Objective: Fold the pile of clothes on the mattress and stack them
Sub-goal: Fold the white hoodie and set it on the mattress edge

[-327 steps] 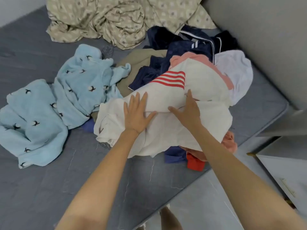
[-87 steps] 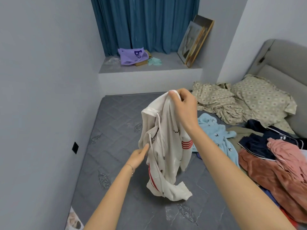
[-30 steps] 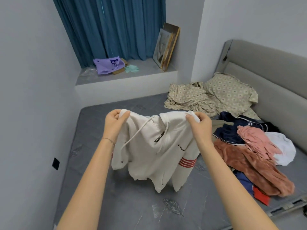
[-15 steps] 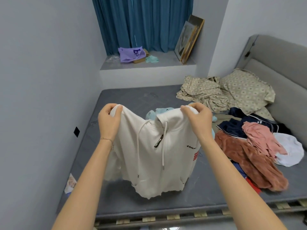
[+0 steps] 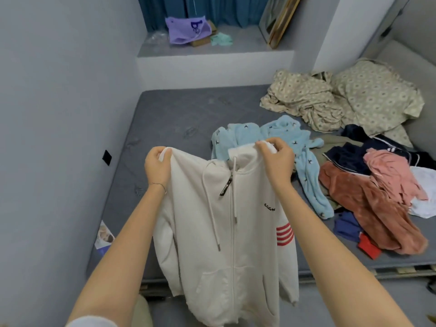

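Note:
I hold a white zip hoodie (image 5: 226, 234) with red sleeve stripes up by its shoulders, front facing me, hanging over the near edge of the grey mattress (image 5: 172, 121). My left hand (image 5: 157, 167) grips the left shoulder, my right hand (image 5: 274, 159) grips the right shoulder by the hood. The pile of clothes lies on the mattress to the right: a light blue patterned garment (image 5: 297, 147), a rust-coloured one (image 5: 368, 208), a pink one (image 5: 396, 175), navy pieces (image 5: 349, 154) and a white one (image 5: 424, 197).
Crumpled beige patterned bedding (image 5: 330, 100) lies at the head of the mattress by the grey headboard. A wall runs along the left side. Beyond the mattress a ledge (image 5: 212, 53) holds a purple bag (image 5: 186, 29) and leaning picture frames (image 5: 278, 17). A leaflet (image 5: 103, 237) lies at the mattress's left edge.
The hoodie has gone from bunched in my hands to spread open by both shoulders and hanging straight. My view has tilted downward.

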Available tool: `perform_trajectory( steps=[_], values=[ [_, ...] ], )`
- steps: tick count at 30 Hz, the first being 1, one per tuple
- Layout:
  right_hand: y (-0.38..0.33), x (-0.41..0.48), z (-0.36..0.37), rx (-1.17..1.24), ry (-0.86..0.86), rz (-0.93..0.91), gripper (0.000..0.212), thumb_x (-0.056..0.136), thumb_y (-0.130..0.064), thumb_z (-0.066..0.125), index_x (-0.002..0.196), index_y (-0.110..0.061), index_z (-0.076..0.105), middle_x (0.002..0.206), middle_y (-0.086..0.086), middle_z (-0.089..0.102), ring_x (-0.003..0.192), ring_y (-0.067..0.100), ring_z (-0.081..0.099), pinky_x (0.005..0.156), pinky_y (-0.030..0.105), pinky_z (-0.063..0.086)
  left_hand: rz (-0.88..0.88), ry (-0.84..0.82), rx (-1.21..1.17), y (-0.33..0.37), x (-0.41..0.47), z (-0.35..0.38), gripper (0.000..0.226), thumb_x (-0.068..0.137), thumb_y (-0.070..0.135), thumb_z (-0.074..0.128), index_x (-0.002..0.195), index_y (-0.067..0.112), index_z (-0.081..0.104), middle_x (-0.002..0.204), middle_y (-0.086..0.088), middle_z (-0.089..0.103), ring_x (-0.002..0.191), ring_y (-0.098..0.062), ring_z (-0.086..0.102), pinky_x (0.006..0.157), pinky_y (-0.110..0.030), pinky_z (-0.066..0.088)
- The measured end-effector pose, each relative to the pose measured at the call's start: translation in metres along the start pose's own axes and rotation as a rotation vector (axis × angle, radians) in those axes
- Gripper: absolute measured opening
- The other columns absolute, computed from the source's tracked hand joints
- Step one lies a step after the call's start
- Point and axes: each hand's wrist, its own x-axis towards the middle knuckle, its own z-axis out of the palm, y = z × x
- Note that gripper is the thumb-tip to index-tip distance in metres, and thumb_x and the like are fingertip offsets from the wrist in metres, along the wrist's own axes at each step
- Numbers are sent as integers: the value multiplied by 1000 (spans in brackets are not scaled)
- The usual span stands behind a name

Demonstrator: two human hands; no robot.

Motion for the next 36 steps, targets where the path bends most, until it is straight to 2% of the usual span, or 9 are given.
perform_trajectory(
  steps=[3, 11, 17, 23, 27, 30, 32, 34, 36],
  values=[
    [44, 22, 35, -83, 6, 99, 14, 82, -31, 70, 79, -18, 65, 72, -9, 62, 69, 8, 56, 63, 28, 41, -80, -63, 57, -49, 40, 18, 5, 90, 15, 56, 88, 11, 58, 92, 0, 60, 84, -13, 55, 72, -18, 43],
    [132, 105, 121, -94, 85, 271, 13, 81, -26, 70, 82, -15, 64, 71, -14, 57, 66, -5, 50, 62, 17, 38, -225, -235, 59, -125, 156, 105, 23, 92, 7, 55, 74, 20, 49, 74, 5, 52, 66, -3, 48, 60, -10, 41],
    [190, 196, 164, -159, 228, 187, 12, 76, -31, 70, 77, -24, 61, 84, -5, 65, 85, 18, 59, 79, 36, 46, -228, -211, 14, -179, 225, 175, 20, 91, 8, 55, 76, 19, 50, 76, 7, 52, 60, 7, 50, 61, -10, 42],
    [290, 254, 214, -320, 141, 172, 21, 80, -35, 70, 91, -17, 68, 99, 5, 64, 101, 25, 51, 90, 39, 39, -242, -137, -12, -274, 265, 238, 23, 89, 1, 50, 72, 15, 44, 67, 3, 40, 50, 3, 39, 52, -11, 37],
    [373, 258, 240, -443, 35, 231, 20, 81, -34, 71, 94, -19, 68, 99, 5, 60, 101, 25, 49, 82, 32, 33, -220, -153, 110, -360, 271, 266, 25, 91, 4, 51, 72, 19, 45, 67, 7, 40, 52, 5, 39, 57, -10, 35],
    [413, 259, 251, -502, 11, 276, 26, 84, -32, 68, 106, -18, 65, 109, 6, 59, 110, 27, 47, 88, 36, 34, -198, -178, 241, -400, 272, 276, 5, 94, 11, 51, 90, 13, 54, 78, 10, 51, 68, 3, 48, 62, -7, 38],
    [423, 258, 255, -518, 14, 239, 35, 85, -31, 67, 117, -18, 62, 120, 6, 56, 117, 27, 45, 93, 36, 32, -137, -245, 345, -416, 270, 281, 29, 96, 20, 52, 122, 9, 52, 113, 4, 57, 101, -10, 54, 84, -9, 38],
    [421, 251, 256, -506, 12, 136, 48, 84, -30, 68, 128, -19, 55, 130, 7, 51, 124, 26, 42, 98, 30, 28, 7, -330, 477, -421, 265, 282, 56, 98, 28, 50, 146, 8, 30, 149, -5, 36, 137, -19, 32, 111, -27, 23],
    [412, 237, 256, -541, -15, -40, 58, 82, -31, 70, 134, -15, 52, 136, 13, 47, 128, 29, 41, 106, 37, 30, 170, -393, 686, -417, 254, 283, 63, 97, 36, 49, 150, 14, 22, 157, -11, 20, 146, -26, 15, 116, -41, 12]
  ],
)
